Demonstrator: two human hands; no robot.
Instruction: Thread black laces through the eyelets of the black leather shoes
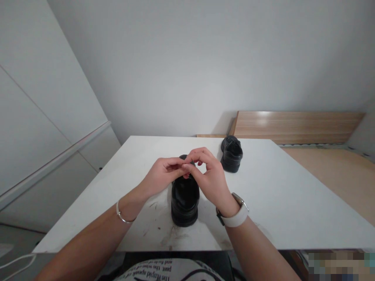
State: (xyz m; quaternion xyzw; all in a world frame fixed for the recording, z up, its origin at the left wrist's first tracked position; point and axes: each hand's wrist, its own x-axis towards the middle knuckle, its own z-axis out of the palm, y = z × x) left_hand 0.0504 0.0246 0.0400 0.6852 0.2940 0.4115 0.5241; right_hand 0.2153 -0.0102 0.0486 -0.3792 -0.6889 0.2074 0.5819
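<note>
The nearer black shoe (185, 199) is set on the surface (269, 203), beneath the left hand (164, 173) and right hand (210, 175); both are curled together over its front, whether anything is pinched cannot be told.

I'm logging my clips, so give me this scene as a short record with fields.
left hand: fingers bunched over the near shoe
right hand: fingers meeting the left's; anything pinched is too small to tell
near shoe: black, upright, heel toward the person
far shoe: black, upright, farther back, to the right
table: white, dark smudges by the near shoe's heel
wrists: bracelet on the left, pale-strapped watch on the right
</note>
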